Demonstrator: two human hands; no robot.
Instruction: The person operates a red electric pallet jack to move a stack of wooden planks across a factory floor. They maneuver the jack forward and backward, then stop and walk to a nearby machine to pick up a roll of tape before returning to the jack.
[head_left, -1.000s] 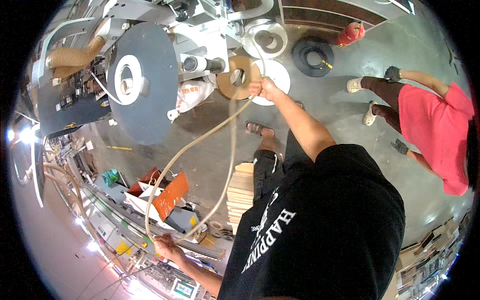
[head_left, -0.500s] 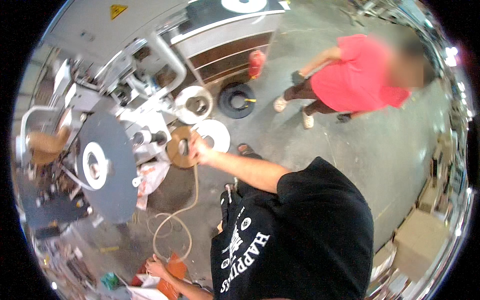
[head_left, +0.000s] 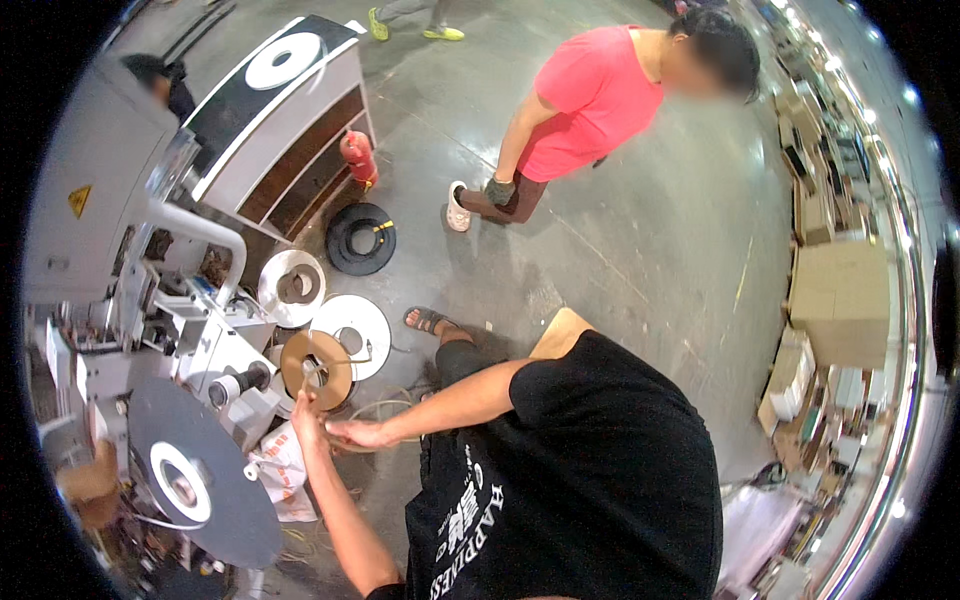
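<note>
A tan coil of flat strip (head_left: 330, 348) stands tilted on the floor, beside a white machine. My left hand (head_left: 308, 424) is raised at its lower edge, fingers closed around the thin tan strip that comes off the coil. Close beside it, my right hand (head_left: 360, 434) has its fingers closed on a lower stretch of the same strip. A loose loop of strip curves above my right wrist. A white coil (head_left: 374, 325) leans behind the tan one. The fingertips of both hands are small and partly hidden.
On the machine at left is a large grey disc (head_left: 165, 420) with a white hub. Another white coil (head_left: 270, 300), a black coil (head_left: 340, 255) and a red fire extinguisher (head_left: 357, 157) stand by a cabinet (head_left: 226, 190). A person in a pink shirt (head_left: 590, 100) stands ahead; cardboard boxes (head_left: 840, 290) line the right.
My left hand has come up from the lower left to beside the tan coil. My right hand has let go of the coil and sits lower on the strip. The view has turned right.
</note>
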